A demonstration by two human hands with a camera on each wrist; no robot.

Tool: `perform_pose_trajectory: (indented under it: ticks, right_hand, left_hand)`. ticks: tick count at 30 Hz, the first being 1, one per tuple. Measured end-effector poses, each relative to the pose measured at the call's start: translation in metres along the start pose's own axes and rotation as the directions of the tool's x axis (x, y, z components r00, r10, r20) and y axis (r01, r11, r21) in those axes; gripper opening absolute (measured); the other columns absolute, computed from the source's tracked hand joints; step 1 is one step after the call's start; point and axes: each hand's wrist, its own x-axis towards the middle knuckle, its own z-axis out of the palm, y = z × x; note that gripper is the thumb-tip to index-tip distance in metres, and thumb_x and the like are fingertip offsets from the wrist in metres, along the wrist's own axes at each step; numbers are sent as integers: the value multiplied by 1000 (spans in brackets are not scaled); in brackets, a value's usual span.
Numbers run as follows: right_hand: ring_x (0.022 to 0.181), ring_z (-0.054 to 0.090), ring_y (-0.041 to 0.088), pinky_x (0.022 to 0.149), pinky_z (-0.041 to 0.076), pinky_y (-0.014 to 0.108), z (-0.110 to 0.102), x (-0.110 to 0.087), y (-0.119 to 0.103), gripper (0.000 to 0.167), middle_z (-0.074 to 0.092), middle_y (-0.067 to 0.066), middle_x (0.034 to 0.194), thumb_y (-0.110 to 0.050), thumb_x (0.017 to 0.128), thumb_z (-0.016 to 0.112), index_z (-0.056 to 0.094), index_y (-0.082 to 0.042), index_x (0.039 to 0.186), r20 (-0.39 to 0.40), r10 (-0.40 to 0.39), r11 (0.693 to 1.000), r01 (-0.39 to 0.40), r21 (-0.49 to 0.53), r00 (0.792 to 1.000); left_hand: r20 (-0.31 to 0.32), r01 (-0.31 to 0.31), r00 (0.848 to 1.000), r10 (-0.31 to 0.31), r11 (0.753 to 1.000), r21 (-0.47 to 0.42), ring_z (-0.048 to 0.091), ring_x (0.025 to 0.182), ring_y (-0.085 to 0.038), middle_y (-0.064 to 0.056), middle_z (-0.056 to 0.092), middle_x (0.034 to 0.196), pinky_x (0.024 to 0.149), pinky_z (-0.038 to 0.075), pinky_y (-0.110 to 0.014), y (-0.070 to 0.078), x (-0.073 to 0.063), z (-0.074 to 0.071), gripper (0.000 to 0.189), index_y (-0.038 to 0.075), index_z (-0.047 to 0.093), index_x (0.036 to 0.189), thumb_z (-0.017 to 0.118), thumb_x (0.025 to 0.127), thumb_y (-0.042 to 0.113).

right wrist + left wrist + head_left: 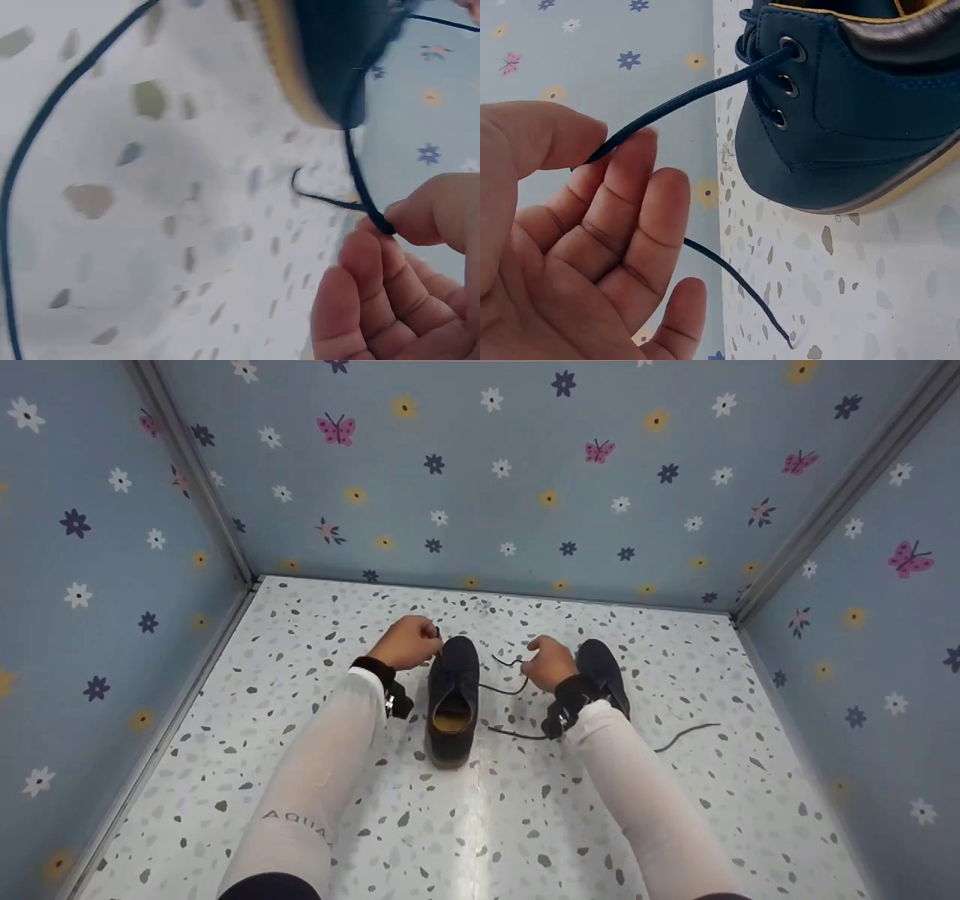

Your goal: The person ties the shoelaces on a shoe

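Note:
A dark blue lace-up shoe [460,654] stands on the floor between the two hands, toe pointing at the far wall. The left hand [409,643], beside its toe, pinches a dark shoelace [697,94] between thumb and fingers. That lace runs taut from the top metal eyelet, and its free end hangs below the fingers. On the shoe's other side, the right hand [553,662] pinches the second shoelace [354,169] between thumb and forefinger. Its loose tip sticks out past the fingertips. Lacing crosses the front of the shoe through several eyelets.
A matching shoe [600,664] stands to the right, partly hidden by the right wrist. Its laces [688,733] trail over the speckled floor [540,825]. Flower-patterned panels [480,510] enclose the floor at the back and both sides.

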Motion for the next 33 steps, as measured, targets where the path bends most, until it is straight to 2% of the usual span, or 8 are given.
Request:
perform_pose_trajectory:
  ticks: [2,4,8,11,18,23,26,33]
  right_hand:
    - [103,73,31,85,57,39,-10,-1,-3,48,76,19,117,-16,96,66,60,1,141,-15,-10,998,11,56,1000]
    - [103,74,32,84,57,39,-18,-2,-5,47,76,20,118,-16,97,66,62,1,140,-24,-18,994,20,110,1000]
    - [87,73,23,75,54,30,-32,-3,-8,34,79,18,108,-17,96,68,74,-2,125,-50,-38,987,45,155,998]
    - [77,68,13,70,51,25,-40,-4,-8,24,80,17,100,-18,96,69,80,-4,113,-75,-60,982,72,174,995]
    - [75,68,14,70,52,24,-52,-8,-16,20,77,8,88,-17,97,67,78,-2,102,-112,-87,947,117,298,990]
    - [79,70,20,73,57,26,-56,-11,-31,15,74,3,87,-18,96,67,73,-5,98,-92,-66,879,102,467,994]
    - [82,68,19,74,58,27,-57,-12,-38,13,72,5,92,-20,96,67,71,-8,97,-72,-58,853,88,514,996]
    - [75,61,16,67,51,24,-56,-13,-49,12,64,-1,86,-23,98,68,70,-10,98,-68,-106,856,126,502,992]
  left_hand:
    - [-15,5,1000,-6,999,-45,60,79,-20,-7,66,91,72,47,-34,0,0,0,13,10,61,91,61,99,19]
    - [-21,15,1000,-17,995,-98,65,86,-22,-9,69,98,77,50,-35,1,0,0,11,8,63,99,62,99,19]
    - [-18,1,1000,-4,980,-201,71,100,-27,-13,73,108,90,54,-37,5,0,1,19,5,63,113,61,101,20]
    - [-10,-35,999,33,971,-237,71,103,-31,-11,73,104,92,53,-37,9,1,1,19,5,64,112,60,103,22]
    - [23,-78,996,85,971,-227,67,94,-34,-2,69,88,76,47,-31,22,2,6,19,11,67,104,62,105,30]
    - [33,-90,994,101,964,-249,64,86,-30,0,68,86,65,44,-28,27,2,8,20,11,68,102,62,105,29]
    - [38,-112,991,125,961,-254,64,84,-25,1,68,85,67,45,-28,29,2,9,19,10,69,101,63,104,27]
    - [92,-149,982,168,971,-185,65,84,-16,0,68,88,78,51,-30,35,4,16,21,9,74,109,63,104,26]
